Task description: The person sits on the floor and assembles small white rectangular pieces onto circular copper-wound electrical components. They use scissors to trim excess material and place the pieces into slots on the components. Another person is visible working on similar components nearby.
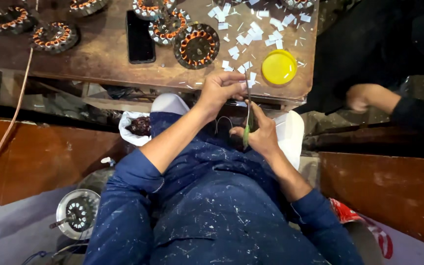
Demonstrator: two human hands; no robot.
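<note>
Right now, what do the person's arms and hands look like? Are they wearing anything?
Both hands, the left hand and the right hand, are bare: no gloves, rings or watch that I can see. The forearms are bare too. Dark blue sleeves are pushed up to about the elbows, and the blue cloth is speckled all over with small pale flecks.

Looks like a small motor-winding workshop. Worn wooden bench (99, 64) at twelve o'clock, strewn with copper-wound stator cores (196, 45) and scattered white paper slips (251, 29). More stators (54, 37) toward ten o'clock. At seven o'clock, a round metal motor housing (78, 213) on the floor; a loose copper wire (11, 122) trailing at nine.
</note>
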